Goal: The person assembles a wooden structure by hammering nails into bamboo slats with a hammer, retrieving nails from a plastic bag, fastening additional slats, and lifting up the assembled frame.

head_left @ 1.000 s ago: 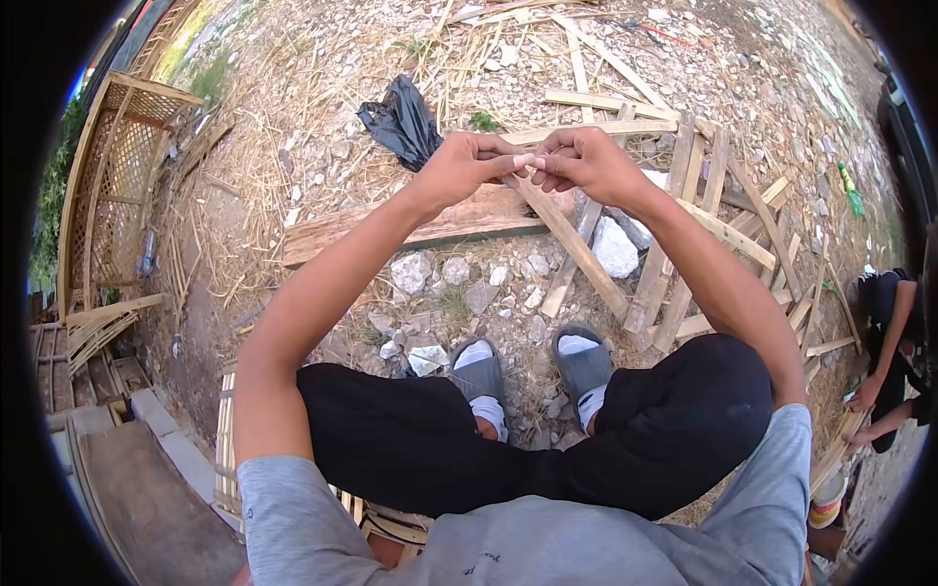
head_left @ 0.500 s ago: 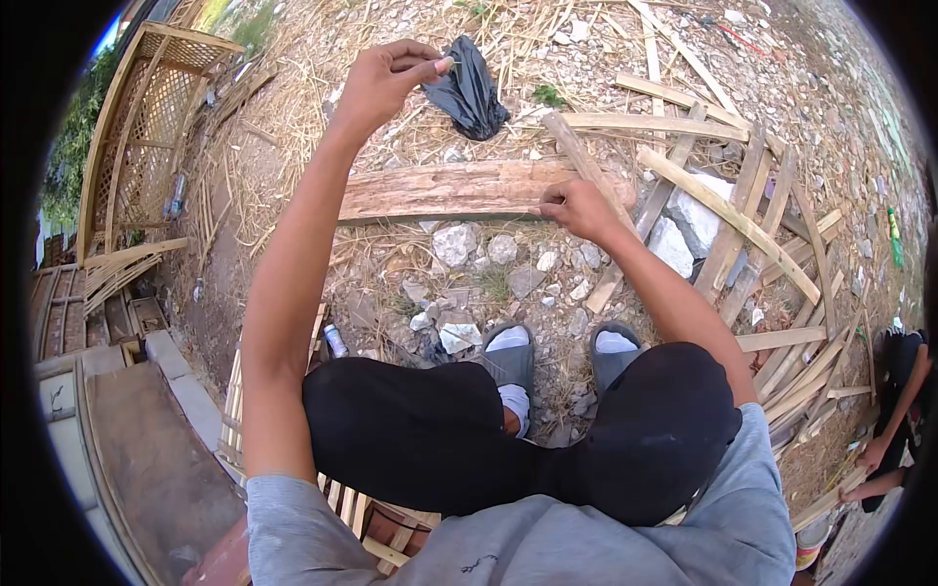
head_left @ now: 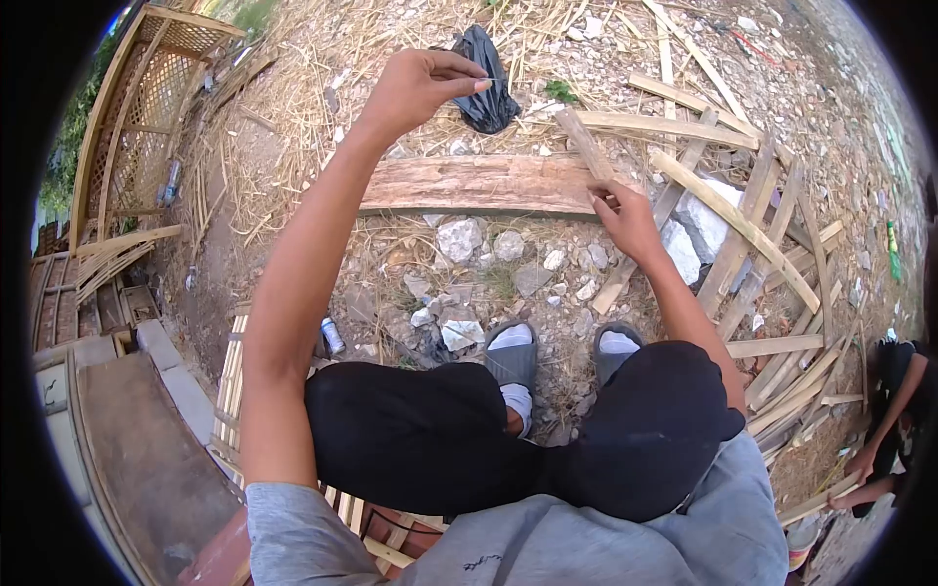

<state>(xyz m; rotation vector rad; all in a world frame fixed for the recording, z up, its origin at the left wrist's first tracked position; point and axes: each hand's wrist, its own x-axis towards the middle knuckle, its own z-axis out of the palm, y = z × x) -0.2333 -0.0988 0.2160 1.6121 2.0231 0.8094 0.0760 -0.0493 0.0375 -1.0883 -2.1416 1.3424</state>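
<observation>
My left hand (head_left: 430, 93) is raised in front of the black plastic bag (head_left: 487, 88), thumb and fingers pinched on a thin, pale, nail-like piece (head_left: 491, 80), too small to name surely. A thick rough wooden plank (head_left: 469, 184) lies crosswise on the ground beyond my feet. A grey wooden slat (head_left: 583, 142) rests slantwise over the plank's right end. Over this slat is my right hand (head_left: 630, 223), its fingers curved and thumb apart from them. Part of the slat is hidden by that hand, and I see nothing held in it.
Loose wooden slats (head_left: 747, 230) and large white stones (head_left: 699, 225) lie to the right. Rubble and straw cover the ground. A can (head_left: 332, 337) lies near my left knee. At the far right another person's hand (head_left: 860, 464) touches a slat. A lattice panel (head_left: 137, 117) stands at far left.
My right hand has moved right, off the plank's near edge to the slat, and its pinch has loosened. My left hand has shifted slightly right and down, still pinching. The view has shifted slightly.
</observation>
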